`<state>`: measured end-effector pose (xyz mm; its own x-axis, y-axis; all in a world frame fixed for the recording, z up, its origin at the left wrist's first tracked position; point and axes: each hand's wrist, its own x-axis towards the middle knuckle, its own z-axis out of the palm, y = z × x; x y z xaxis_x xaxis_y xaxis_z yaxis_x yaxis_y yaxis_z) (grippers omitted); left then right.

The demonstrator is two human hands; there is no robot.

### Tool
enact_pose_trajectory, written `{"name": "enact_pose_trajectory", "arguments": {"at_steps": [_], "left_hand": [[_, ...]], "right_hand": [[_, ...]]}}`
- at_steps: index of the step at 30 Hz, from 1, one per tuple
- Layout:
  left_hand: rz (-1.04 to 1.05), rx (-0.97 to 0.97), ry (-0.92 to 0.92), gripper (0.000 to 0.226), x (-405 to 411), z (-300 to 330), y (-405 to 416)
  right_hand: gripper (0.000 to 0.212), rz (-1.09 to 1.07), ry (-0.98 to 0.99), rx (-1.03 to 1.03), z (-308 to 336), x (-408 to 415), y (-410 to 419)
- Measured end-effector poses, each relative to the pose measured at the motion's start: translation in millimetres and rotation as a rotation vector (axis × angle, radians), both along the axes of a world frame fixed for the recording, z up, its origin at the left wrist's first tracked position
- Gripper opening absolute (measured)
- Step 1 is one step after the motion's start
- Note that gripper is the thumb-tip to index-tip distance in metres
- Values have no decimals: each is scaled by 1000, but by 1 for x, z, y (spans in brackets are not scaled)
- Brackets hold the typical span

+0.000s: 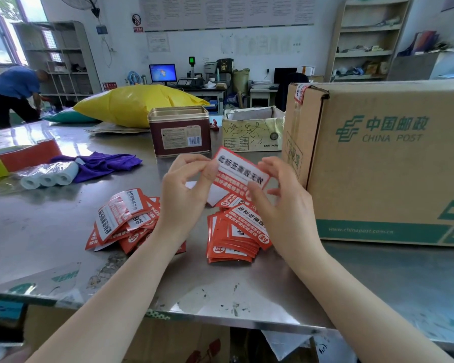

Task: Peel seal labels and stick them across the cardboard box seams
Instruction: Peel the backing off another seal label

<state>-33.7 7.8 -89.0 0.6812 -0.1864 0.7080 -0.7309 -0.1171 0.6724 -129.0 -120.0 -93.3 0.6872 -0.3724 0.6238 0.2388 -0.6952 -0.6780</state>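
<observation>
Both my hands hold one red-and-white seal label [240, 170] in the air above the steel table. My left hand [185, 191] pinches its left edge, where a white backing corner shows below. My right hand [281, 203] grips its right end with thumb and fingers. A neat stack of seal labels [236, 235] lies under my right hand. A looser heap of curled label sheets [123, 218] lies left of my left wrist. The large China Post cardboard box [388, 163] stands at the right, with a red seal label [300, 92] stuck over its top left corner.
A maroon tin [180, 131] and a small open carton [252, 131] stand behind my hands. Purple cloth [102, 163], white paper rolls [50, 176] and red tape [29, 154] lie at the left. A yellow sack [134, 103] sits further back. A person bends over at far left.
</observation>
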Motion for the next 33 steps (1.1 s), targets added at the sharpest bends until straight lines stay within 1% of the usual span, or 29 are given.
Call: {"name": "enact_pose_trajectory", "arguments": {"at_steps": [1,3,4,6,8,10,13,16,18,23,27,31,33], "left_hand": [[-33,-81,98,14,1,1,1],[-161,-254,340,23,1,4,2],[-213,-301,439,29,0,6,1],[-273,-296,526,37,-3,8,-1],[-295,-268,523,38,-8,9,-2],[-293,-262,516,36,-8,8,-2],[-211,-251,483,27,-6,6,0],[-151,-252,427,17,-4,4,2],[-127,-241,417,18,-4,4,2],[-79,-242,425,32,-5,6,-1],[-75,-216,422,31,-12,8,-4],[-50,-229,381,27,-12,15,-8],[-74,-257,382,26,-11,23,-11]], "right_hand": [[44,0,-2,47,0,0,0],[45,27,18,149,1,1,-1],[42,49,38,187,1,2,-1],[28,64,61,227,1,2,-1],[12,36,16,232,2,2,-2],[8,9,-35,208,1,3,-3],[9,-21,-71,95,-2,4,-2],[11,-14,-96,69,-3,3,-3],[11,-8,-93,61,-3,2,-3],[17,-11,-86,26,-4,0,-2],[24,-46,-92,-77,0,-3,0],[18,-57,-208,-197,19,-2,7],[15,-53,-268,-234,36,1,7]]}}
